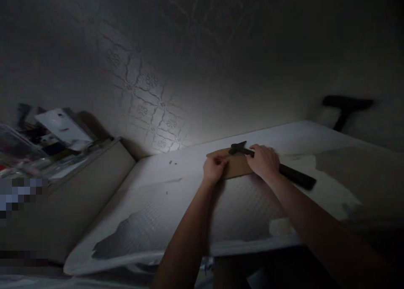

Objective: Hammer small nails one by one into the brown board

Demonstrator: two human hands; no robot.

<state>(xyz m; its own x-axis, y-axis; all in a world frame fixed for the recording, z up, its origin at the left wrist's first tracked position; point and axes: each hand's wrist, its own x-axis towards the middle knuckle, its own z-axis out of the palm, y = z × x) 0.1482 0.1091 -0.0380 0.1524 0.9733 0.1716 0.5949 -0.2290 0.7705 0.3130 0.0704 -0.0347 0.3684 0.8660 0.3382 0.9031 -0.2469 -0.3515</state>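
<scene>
Hammer point(296, 176) partly hidden, gripped by right hand point(265, 160), left hand point(213, 169) on brown board point(237, 168), its grip unclear

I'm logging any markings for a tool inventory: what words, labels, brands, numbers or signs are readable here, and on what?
No readable text anywhere.
Hammer and brown board: no lettering visible.
White boxy item at left: dark marks, too blurred to read.
Wall: floral pattern, not writing.
</scene>
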